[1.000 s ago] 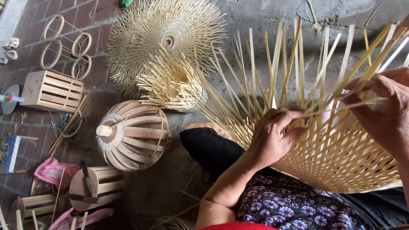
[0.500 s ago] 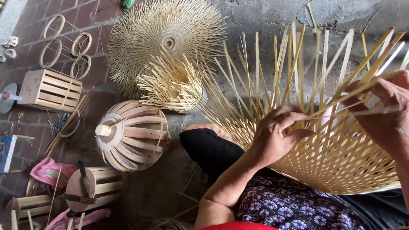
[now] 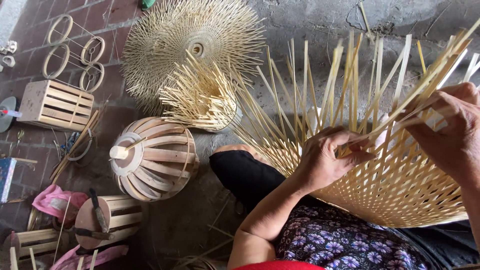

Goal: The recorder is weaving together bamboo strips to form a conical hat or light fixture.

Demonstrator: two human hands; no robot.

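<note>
Four woven bamboo pieces in view, largest first. One half-woven bamboo basket (image 3: 395,185) rests on the person's lap at the right edge of the view, open lattice below, loose strips (image 3: 350,85) fanning upward; too many strips to count. One flat round woven disc (image 3: 195,47) lies on the floor (image 3: 310,25) at its top edge, spokes radiating from a small centre hole. One rounded slatted lantern frame (image 3: 152,157) with a round wooden cap lies on its side near mid-floor. One small unfinished weave (image 3: 202,100) with bristling strip ends sits between disc and basket, touching the disc's lower rim.

Hands: two. Left hand (image 3: 327,157) is partly closed, fingers curled over the lattice, thumb and fingertips pinching a single strip. Right hand (image 3: 452,130) is partly closed at the basket's right side, fingers grasping crossing strips; exact strip count under it cannot be told.

Containers: one slatted wooden crate (image 3: 55,105) at the left edge, contents not visible. One round slatted wooden drum (image 3: 107,220) at the lower left, a dark-handled tool (image 3: 97,215) lying across its lid.

Small items: four bamboo rings (image 3: 72,55) joined by thin rods, upper left corner. One pink cloth (image 3: 50,202), lower left.
</note>
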